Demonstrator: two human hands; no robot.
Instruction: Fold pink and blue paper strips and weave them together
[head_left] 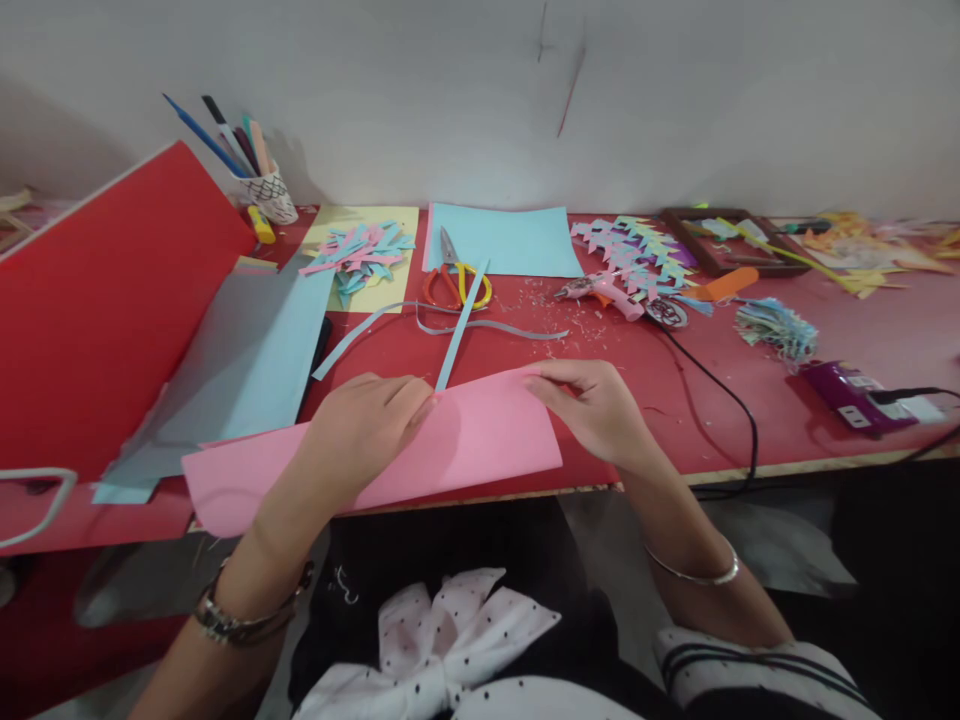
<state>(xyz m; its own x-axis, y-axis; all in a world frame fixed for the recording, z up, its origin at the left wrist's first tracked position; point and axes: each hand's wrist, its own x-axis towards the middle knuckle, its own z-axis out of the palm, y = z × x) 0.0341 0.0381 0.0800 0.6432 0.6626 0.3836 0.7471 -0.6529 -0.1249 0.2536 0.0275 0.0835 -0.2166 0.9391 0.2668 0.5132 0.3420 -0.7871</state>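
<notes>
Holding the pink paper (480,430) by its far edge, I have both hands on it at the front of the red table (690,405). My right hand (589,405) has thumb and forefinger pressed together on that edge close to its right-hand corner, while my left hand (371,425) is closed over the same edge further left, knuckles up. Gripping at two separate points, I judge, holds the stretch between them straight and the sheet from sliding. The rest of it runs past my left wrist toward the near left, where a corner curls at the table's front.

A pale blue strip (463,325) slants away from just beside my left fingertips; whether its near end is caught under them or merely lies behind the paper, I can't tell. Its far end lies across the scissors (450,262), whose blades point away from me, probably the safer way round. Cut strips (364,255) sit heaped on a yellow sheet (390,292), likely so they don't scatter, and the glue gun (604,292) rests beyond my right hand, apart from the paper.
</notes>
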